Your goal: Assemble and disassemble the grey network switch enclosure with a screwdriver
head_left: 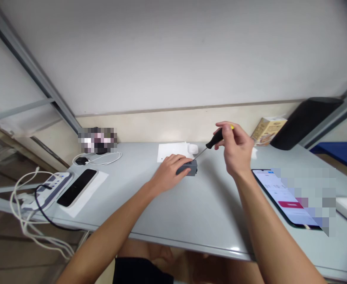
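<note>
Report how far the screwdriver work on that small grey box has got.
Done: nothing shows as finished; no loose screws or removed cover can be made out. In hand: the left hand steadies the small grey vented box on the pale grey table; the right hand angles the black-handled screwdriver onto it. Left: the box remains closed.

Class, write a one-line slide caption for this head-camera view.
Left hand steadies a small grey box on the table while the right hand works a screwdriver into it.
</note>
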